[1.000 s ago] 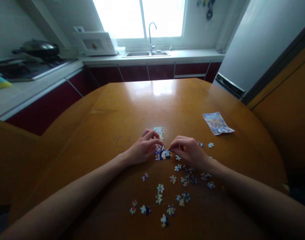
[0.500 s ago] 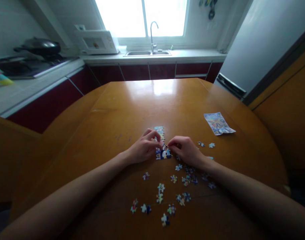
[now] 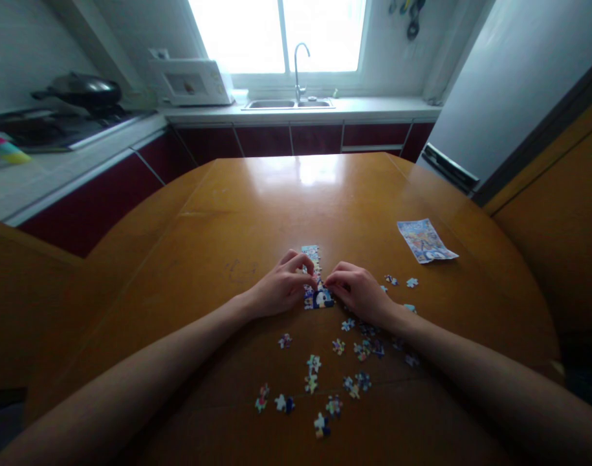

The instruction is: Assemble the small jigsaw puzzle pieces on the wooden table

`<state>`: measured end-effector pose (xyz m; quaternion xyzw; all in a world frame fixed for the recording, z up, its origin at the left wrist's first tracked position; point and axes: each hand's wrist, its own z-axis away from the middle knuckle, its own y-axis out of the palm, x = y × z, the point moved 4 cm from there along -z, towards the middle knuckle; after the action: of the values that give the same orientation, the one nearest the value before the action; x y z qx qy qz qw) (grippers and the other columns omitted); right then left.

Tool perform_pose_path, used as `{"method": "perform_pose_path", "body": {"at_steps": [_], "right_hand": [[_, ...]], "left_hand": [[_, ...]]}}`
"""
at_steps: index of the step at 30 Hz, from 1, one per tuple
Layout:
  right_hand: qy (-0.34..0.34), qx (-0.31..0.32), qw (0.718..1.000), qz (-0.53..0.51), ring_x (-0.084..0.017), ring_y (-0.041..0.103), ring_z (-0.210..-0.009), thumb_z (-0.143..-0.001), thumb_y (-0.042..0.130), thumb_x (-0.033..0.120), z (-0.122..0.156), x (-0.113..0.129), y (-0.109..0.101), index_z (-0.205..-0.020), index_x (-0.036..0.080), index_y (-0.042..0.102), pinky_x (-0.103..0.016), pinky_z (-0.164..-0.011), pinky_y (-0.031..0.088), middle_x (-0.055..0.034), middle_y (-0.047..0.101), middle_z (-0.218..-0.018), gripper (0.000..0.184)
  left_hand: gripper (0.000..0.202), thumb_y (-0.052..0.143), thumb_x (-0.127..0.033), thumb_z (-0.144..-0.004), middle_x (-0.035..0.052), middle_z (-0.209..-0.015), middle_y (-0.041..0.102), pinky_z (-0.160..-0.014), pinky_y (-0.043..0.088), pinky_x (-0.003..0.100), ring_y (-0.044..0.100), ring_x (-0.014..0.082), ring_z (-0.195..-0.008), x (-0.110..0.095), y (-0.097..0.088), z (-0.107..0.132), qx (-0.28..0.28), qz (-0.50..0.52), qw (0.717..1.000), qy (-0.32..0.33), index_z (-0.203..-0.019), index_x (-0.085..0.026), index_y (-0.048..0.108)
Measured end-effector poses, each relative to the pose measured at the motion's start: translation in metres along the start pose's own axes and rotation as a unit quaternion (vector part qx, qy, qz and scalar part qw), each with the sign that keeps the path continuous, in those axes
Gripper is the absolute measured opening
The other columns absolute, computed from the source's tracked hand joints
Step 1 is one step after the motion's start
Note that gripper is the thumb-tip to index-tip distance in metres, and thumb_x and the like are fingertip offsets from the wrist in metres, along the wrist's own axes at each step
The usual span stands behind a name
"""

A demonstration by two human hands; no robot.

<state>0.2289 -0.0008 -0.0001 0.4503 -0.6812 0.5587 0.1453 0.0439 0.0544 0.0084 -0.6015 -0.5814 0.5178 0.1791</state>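
A narrow strip of joined jigsaw puzzle (image 3: 321,299) lies on the wooden table, with a dark blue and white picture at its near end. My left hand (image 3: 285,285) rests over the strip's left side, thumb and fingers curled onto it. From the right, my right hand (image 3: 354,290) reaches the strip's edge with its fingertips pinched together at a puzzle piece, which is mostly hidden by the fingers. Loose puzzle pieces (image 3: 348,324) lie close below my right hand, some partly under the forearm.
More loose pieces (image 3: 313,363) are scattered over the near part of the table (image 3: 218,213). A printed picture sheet or packet (image 3: 426,241) lies at the right. Beyond the table are a sink (image 3: 271,104), a microwave (image 3: 193,82) and a stove with a pan (image 3: 85,90).
My right fingertips have moved slightly left, closer against the strip's edge. My left hand has stayed on the puzzle. The whole view has shifted a little.
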Motion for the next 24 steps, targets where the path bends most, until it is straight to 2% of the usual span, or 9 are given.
{"method": "perform_pose_path", "body": {"at_steps": [13,18,24], "right_hand": [[0.005,0.0,1.0,0.022,-0.016,0.062,-0.08,-0.092,0.063,0.016,0.0007,-0.003,0.0027,-0.086,0.019,0.074,-0.03,-0.075,0.049,-0.0049,0.067,-0.089,0.013],[0.006,-0.004,1.0,0.022,-0.016,0.061,-0.079,-0.092,0.063,0.017,0.0011,-0.0035,0.0027,-0.086,0.019,0.073,-0.029,-0.074,0.048,-0.0046,0.066,-0.089,0.012],[0.007,0.0,1.0,0.013,-0.016,0.061,-0.079,-0.091,0.062,0.015,0.0003,-0.0007,0.0005,-0.085,0.018,0.072,-0.029,-0.074,0.049,-0.0049,0.066,-0.089,0.012]], "left_hand": [[0.025,0.056,-0.007,-0.088,0.0068,-0.109,0.059,-0.099,0.044,0.039,0.046,0.0228,-0.107,-0.0016,0.0008,-0.0004,0.019,-0.003,1.0,0.001,-0.1,-0.023,0.072],[0.035,0.055,-0.006,-0.089,0.0066,-0.108,0.059,-0.099,0.045,0.04,0.047,0.0225,-0.106,-0.0048,-0.0006,-0.0018,0.019,0.004,1.0,0.02,-0.109,-0.027,0.074],[0.034,0.057,-0.009,-0.091,0.0068,-0.107,0.06,-0.099,0.045,0.041,0.047,0.0228,-0.105,-0.0043,-0.0007,-0.0013,0.019,-0.001,1.0,0.023,-0.111,-0.031,0.075]]}}
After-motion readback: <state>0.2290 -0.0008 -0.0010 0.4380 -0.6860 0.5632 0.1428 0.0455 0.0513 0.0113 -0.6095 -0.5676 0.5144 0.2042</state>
